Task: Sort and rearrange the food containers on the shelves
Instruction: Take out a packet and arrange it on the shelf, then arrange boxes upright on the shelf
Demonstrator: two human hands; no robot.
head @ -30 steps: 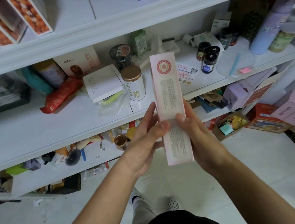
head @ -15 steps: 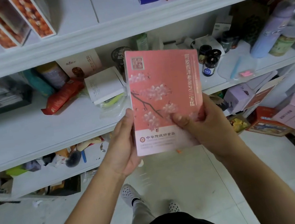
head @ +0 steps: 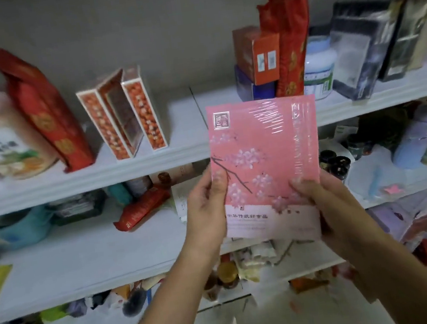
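Note:
A flat pink box (head: 263, 154) with a blossom branch print and shiny wrap is held upright in front of the white shelves, its front face toward me. My left hand (head: 205, 212) grips its lower left edge with the thumb on the front. My right hand (head: 325, 206) grips the lower right corner, thumb on the front too. The box's top edge overlaps the front lip of the upper shelf (head: 99, 175), right under a blue box (head: 251, 87) and an orange box (head: 260, 56).
On the upper shelf stand a tall red bag (head: 43, 109), two patterned orange boxes (head: 123, 111), another red bag (head: 288, 38), a white jar (head: 319, 67) and dark packs (head: 358, 50). The middle shelf (head: 84, 262) holds a red packet (head: 142, 207), dark jars (head: 335, 161) and a lilac bottle (head: 418, 141).
The box was turned from its narrow side to its pink front, then lifted from middle-shelf height to the upper shelf's edge. My view tilted up, showing the upper shelf.

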